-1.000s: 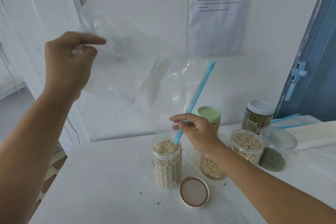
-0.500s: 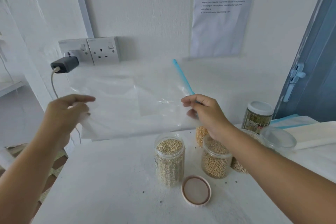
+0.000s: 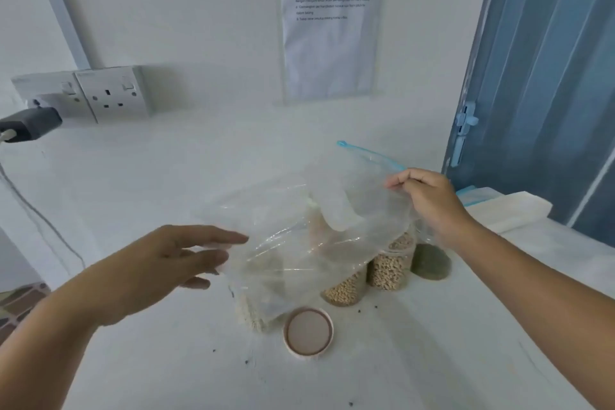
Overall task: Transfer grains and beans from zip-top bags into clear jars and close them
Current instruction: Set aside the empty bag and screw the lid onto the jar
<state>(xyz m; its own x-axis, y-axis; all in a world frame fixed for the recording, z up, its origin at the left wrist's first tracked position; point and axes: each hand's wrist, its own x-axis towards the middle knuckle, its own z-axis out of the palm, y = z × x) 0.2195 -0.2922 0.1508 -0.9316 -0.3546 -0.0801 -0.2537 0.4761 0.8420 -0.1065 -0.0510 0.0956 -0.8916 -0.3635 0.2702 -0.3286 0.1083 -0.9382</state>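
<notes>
An empty clear zip-top bag [image 3: 299, 236] with a blue zip strip hangs in the air over the jars. My right hand [image 3: 429, 203] pinches it near the zip end. My left hand [image 3: 173, 260] is spread with straight fingers beside the bag's left edge and holds nothing. Behind the bag stands an uncapped jar of pale grain [image 3: 253, 316], mostly veiled by the plastic. Its pink lid [image 3: 308, 331] lies upside down on the white table [image 3: 166, 359] just to the jar's right. Two jars of beans [image 3: 389, 268] stand behind.
A low tub of dark green grain [image 3: 431, 263] sits at the right of the jars. More folded bags [image 3: 499, 206] lie at the far right by a blue door [image 3: 549, 76]. A wall socket with a black plug [image 3: 30, 123] is at the left. Loose grains dot the table.
My left hand has let go of the bag and opened. My right hand has carried the bag rightward and lower, so it now drapes over the jars.
</notes>
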